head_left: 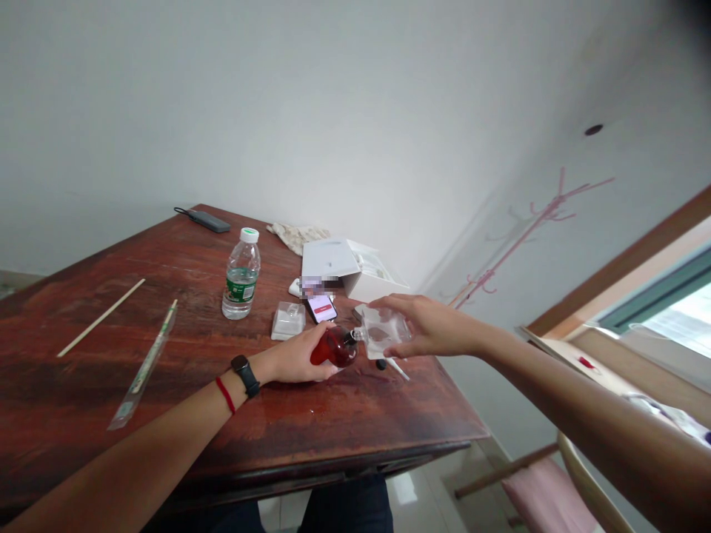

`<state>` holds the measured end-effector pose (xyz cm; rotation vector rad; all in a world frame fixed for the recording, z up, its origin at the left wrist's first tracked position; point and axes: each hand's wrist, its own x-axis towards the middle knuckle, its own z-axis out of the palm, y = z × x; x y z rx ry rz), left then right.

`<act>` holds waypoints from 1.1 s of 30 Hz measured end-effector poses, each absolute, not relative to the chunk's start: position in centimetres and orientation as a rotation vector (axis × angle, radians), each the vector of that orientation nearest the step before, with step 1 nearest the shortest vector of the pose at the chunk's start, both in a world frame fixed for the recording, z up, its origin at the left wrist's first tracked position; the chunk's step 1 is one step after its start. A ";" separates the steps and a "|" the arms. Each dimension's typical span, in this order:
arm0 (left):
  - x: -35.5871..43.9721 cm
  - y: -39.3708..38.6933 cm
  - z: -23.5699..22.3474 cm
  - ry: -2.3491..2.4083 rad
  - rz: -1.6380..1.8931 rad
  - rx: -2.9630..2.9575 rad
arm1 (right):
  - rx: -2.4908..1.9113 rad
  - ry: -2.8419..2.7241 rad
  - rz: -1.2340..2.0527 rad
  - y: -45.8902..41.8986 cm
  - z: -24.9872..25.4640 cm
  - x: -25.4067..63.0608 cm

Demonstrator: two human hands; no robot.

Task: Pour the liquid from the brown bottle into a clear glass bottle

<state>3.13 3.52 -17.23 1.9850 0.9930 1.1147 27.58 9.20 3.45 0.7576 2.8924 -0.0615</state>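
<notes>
Where two hands (294, 355) meet, one bottle (333, 348) tilts.

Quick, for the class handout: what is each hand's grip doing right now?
Left hand: closed, holding a red bottle.
Right hand: closed, holding a clear plastic pouch.

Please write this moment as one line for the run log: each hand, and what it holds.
left hand: holds red glass bottle | right hand: holds clear plastic bag | nearby: water bottle on wooden table
</notes>
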 end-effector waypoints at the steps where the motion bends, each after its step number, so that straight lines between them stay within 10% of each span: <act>1: 3.1 3.5 -17.2 0.988 1.116 1.986 | 0.752 2.894 -0.061 9.1 3.5 27.5; 33: 3.1 3.4 -17.2 0.996 1.121 2.002 | 0.729 2.824 0.092 8.5 4.4 26.1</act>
